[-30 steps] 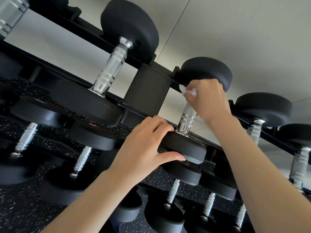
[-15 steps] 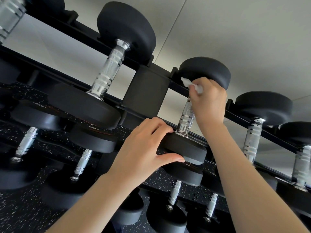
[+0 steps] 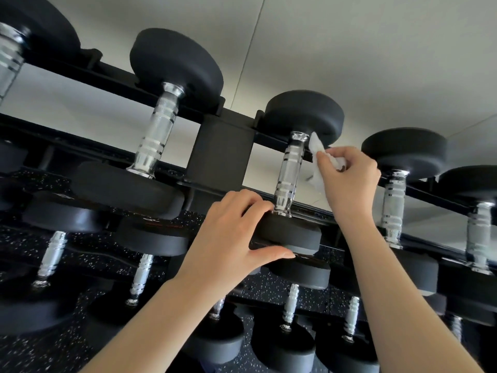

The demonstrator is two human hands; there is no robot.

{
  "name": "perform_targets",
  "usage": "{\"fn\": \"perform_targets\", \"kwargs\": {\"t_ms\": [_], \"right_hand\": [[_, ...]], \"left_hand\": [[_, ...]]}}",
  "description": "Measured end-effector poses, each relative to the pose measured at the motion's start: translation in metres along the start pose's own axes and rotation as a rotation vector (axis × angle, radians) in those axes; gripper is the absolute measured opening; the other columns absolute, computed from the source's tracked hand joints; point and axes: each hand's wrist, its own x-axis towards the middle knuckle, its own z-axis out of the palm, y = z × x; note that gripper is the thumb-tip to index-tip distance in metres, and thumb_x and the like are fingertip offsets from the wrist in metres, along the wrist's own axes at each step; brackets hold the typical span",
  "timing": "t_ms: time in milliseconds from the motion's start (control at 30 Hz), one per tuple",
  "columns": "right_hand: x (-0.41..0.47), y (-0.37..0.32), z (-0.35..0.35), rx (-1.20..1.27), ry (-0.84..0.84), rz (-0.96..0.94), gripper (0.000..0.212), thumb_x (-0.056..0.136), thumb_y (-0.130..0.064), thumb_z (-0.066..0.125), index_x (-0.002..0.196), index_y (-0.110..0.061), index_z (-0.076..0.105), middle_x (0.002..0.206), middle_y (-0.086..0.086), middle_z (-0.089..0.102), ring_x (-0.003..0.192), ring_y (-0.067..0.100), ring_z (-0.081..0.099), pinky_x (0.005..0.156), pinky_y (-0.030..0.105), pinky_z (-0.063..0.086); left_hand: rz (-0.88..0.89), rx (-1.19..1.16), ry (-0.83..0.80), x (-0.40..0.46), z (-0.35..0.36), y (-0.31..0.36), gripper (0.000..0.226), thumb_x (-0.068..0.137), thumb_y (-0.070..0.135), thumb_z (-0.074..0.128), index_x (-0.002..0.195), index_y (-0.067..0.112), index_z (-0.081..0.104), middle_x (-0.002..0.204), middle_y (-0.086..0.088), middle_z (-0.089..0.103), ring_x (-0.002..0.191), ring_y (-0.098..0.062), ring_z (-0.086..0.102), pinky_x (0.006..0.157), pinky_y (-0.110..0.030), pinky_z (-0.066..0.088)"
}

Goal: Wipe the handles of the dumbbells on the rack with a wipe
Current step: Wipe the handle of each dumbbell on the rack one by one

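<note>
Up on the top tier of the black metal rack (image 3: 220,149), the left hand (image 3: 228,238) grips the near black rubber head (image 3: 293,232) of a chrome-handled dumbbell (image 3: 289,173), fingers curled over its top edge and thumb under it. Just beside the knurled handle, apart from it, the right hand (image 3: 349,173) holds a crumpled white wipe (image 3: 317,149) pinched in its fingers, one corner reaching up near the far head (image 3: 304,114).

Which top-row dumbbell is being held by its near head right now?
The dumbbell just right of the rack's upright post. The left hand grips its near head, and the right hand holds the wipe beside its handle.
</note>
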Motion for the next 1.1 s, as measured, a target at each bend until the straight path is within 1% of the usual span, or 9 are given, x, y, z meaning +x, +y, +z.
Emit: {"fn": "perform_targets", "kwargs": {"t_ms": [67, 100, 333, 533, 733, 833, 900, 1033, 1100], "right_hand": [[-0.007, 0.005, -0.016, -0.005, 0.022, -0.009, 0.007, 0.086, -0.025, 0.063, 0.084, -0.018, 0.064, 0.062, -0.009, 0.053, 0.048, 0.005, 0.039, 0.052, 0.012, 0.034], [-0.010, 0.007, -0.025, -0.010, 0.035, -0.012, 0.007, 0.086, -0.025, 0.064, 0.084, -0.018, 0.065, 0.063, -0.008, 0.054, 0.047, 0.006, 0.039, 0.048, 0.011, 0.033], [-0.021, 0.044, -0.094, -0.014, 0.126, 0.025, 0.006, 0.087, -0.026, 0.063, 0.086, -0.020, 0.064, 0.069, -0.016, 0.057, 0.057, -0.003, 0.049, 0.055, 0.008, 0.037], [-0.018, 0.100, -0.136, -0.002, 0.200, 0.086, 0.009, 0.088, -0.028, 0.062, 0.087, -0.019, 0.063, 0.062, -0.007, 0.056, 0.043, 0.005, 0.041, 0.048, 0.011, 0.033], [0.007, 0.148, -0.158, 0.064, 0.056, 0.000, 0.010, 0.088, -0.027, 0.062, 0.091, -0.017, 0.063, 0.069, -0.001, 0.061, 0.051, 0.009, 0.046, 0.051, 0.013, 0.038], [0.030, 0.158, -0.150, 0.144, -0.035, -0.076, 0.009, 0.088, -0.026, 0.063, 0.091, -0.017, 0.064, 0.069, -0.010, 0.058, 0.054, 0.004, 0.045, 0.052, 0.012, 0.038], [0.045, 0.160, -0.138, 0.146, -0.068, -0.160, 0.010, 0.087, -0.024, 0.064, 0.091, -0.015, 0.065, 0.075, -0.014, 0.059, 0.057, 0.000, 0.047, 0.056, 0.010, 0.039], [0.062, 0.163, -0.111, 0.102, 0.015, -0.298, 0.010, 0.084, -0.015, 0.067, 0.090, -0.007, 0.068, 0.093, 0.007, 0.061, 0.073, 0.012, 0.054, 0.064, 0.017, 0.044], [0.061, 0.163, -0.101, 0.086, 0.099, -0.301, 0.009, 0.083, -0.010, 0.067, 0.090, -0.005, 0.070, 0.095, 0.010, 0.059, 0.078, 0.015, 0.056, 0.066, 0.020, 0.045]], "left_hand": [[0.057, 0.022, -0.013, 0.005, 0.003, 0.009, 0.064, 0.075, 0.065, 0.054, 0.111, 0.013, 0.064, 0.106, 0.003, 0.057, 0.101, -0.016, 0.052, 0.088, -0.031, 0.037], [0.084, 0.029, -0.021, 0.008, 0.005, 0.014, 0.063, 0.076, 0.065, 0.054, 0.111, 0.013, 0.064, 0.107, 0.002, 0.058, 0.101, -0.017, 0.052, 0.089, -0.032, 0.037], [0.258, 0.092, -0.113, 0.034, 0.034, 0.069, 0.062, 0.080, 0.062, 0.050, 0.112, 0.011, 0.066, 0.107, -0.002, 0.060, 0.101, -0.020, 0.058, 0.084, -0.043, 0.050], [0.327, 0.180, -0.245, 0.046, 0.086, 0.120, 0.065, 0.086, 0.061, 0.039, 0.119, 0.011, 0.063, 0.114, -0.003, 0.061, 0.106, -0.021, 0.058, 0.085, -0.039, 0.051], [0.262, 0.302, -0.281, 0.042, 0.139, 0.159, 0.068, 0.091, 0.061, 0.033, 0.134, 0.012, 0.052, 0.130, -0.003, 0.056, 0.122, -0.022, 0.051, 0.099, -0.038, 0.041], [0.196, 0.367, -0.284, 0.037, 0.156, 0.170, 0.069, 0.096, 0.062, 0.024, 0.137, 0.013, 0.049, 0.136, -0.003, 0.052, 0.128, -0.021, 0.047, 0.106, -0.036, 0.032], [0.144, 0.403, -0.277, 0.032, 0.162, 0.173, 0.069, 0.098, 0.060, 0.019, 0.142, 0.014, 0.044, 0.141, -0.003, 0.048, 0.132, -0.020, 0.043, 0.109, -0.039, 0.032], [0.082, 0.475, -0.221, 0.023, 0.166, 0.177, 0.066, 0.099, 0.057, 0.023, 0.148, 0.014, 0.035, 0.150, -0.004, 0.039, 0.139, -0.021, 0.036, 0.111, -0.041, 0.029], [0.068, 0.499, -0.192, 0.020, 0.165, 0.178, 0.066, 0.099, 0.056, 0.025, 0.148, 0.013, 0.035, 0.152, -0.005, 0.038, 0.140, -0.021, 0.035, 0.112, -0.040, 0.027]]}}
